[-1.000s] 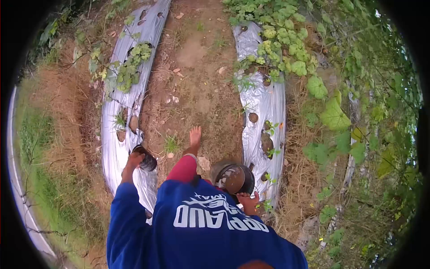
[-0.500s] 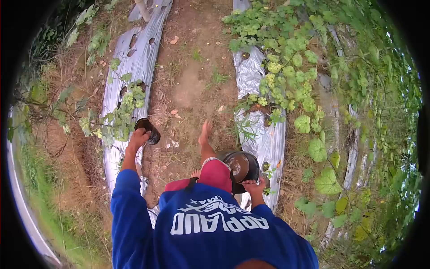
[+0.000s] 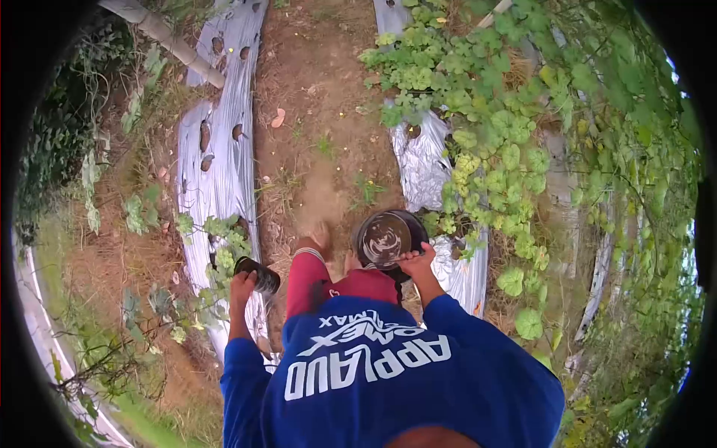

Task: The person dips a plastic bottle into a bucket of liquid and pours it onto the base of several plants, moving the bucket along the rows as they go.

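Note:
On the left, my left hand point(image 3: 243, 285) grips the rim of a small dark can point(image 3: 261, 276), which is tilted over the edge of the silver plastic strip. My right hand point(image 3: 417, 260) holds the rim of a dark round bucket point(image 3: 388, 237) in front of my legs. Brownish liquid with pale streaks on its surface shows inside the bucket. The contents of the can cannot be made out.
Silver plastic strips with holes run along the left point(image 3: 216, 157) and right point(image 3: 420, 164) of a bare soil path point(image 3: 321, 112). Leafy vines point(image 3: 478, 127) spread over the right strip. A pole point(image 3: 168, 37) slants at the upper left. My bare feet are on the path.
I have moved forward along the path. The bucket has swung ahead to the front of my legs, and the can now sits lower in view, closer to my body.

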Demonstrator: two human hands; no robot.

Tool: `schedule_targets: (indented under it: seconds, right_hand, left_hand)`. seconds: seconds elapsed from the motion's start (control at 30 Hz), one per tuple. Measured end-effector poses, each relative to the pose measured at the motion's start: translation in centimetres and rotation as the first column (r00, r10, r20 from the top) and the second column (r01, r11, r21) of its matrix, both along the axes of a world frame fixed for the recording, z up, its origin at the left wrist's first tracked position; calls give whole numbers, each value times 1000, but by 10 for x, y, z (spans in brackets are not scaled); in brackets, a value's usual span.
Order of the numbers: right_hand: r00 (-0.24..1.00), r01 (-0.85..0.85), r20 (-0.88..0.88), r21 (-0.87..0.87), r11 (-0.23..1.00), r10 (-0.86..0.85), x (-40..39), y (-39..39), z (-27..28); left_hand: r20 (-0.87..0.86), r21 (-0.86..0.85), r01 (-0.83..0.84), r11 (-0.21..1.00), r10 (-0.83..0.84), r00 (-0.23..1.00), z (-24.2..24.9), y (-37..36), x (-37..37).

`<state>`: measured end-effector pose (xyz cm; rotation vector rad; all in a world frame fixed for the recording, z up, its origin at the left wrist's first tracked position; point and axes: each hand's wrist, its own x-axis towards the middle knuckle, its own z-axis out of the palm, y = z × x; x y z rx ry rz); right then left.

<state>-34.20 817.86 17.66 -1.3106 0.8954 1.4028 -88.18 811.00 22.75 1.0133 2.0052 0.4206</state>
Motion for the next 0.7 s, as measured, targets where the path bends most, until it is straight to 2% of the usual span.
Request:
schedule_targets:
  seconds: [0.07,0.1,0.13,0.2,0.27,0.33,0.4,0.47,0.53,0.6,0.7]
  right_hand:
    - [997,-76,5,20,997,76,-21,62,9]
    - [998,-70,6,23,997,70,-31,94,17]
    - [992,-128,9,48,991,128,-42,125,26]
    - [984,-178,13,47,983,178,-66,166,22]
    - [953,-304,23,96,948,303,-80,219,4]
    - [942,-336,34,58,940,334,-106,276,13]
    - [904,-425,96,75,902,417,-124,310,8]
    - [901,-431,99,105,896,422,-136,344,2]
    - [875,-476,155,96,874,459,-148,378,-12]
    - [869,-479,195,101,872,455,-165,408,-14]
    - [841,-518,259,134,845,475,-181,436,-28]
  left_hand:
    - [1,-40,8,999,-8,1000,-6,45,-3]
    - [88,-119,-59,991,70,994,-7,70,-3]
    - [107,-107,-45,993,57,993,-7,100,-2]
    - [108,24,-10,1000,7,994,-46,147,-13]
    - [94,-63,20,998,-14,995,-22,213,0]
    - [69,53,57,997,-60,996,-19,269,3]
    - [24,92,122,988,-125,992,-22,320,10]
    - [73,158,156,975,-169,983,-15,370,23]
    - [43,136,219,966,-226,973,-9,417,43]
    - [48,280,310,909,-336,941,-20,454,60]
    - [24,279,435,856,-459,888,-25,500,99]
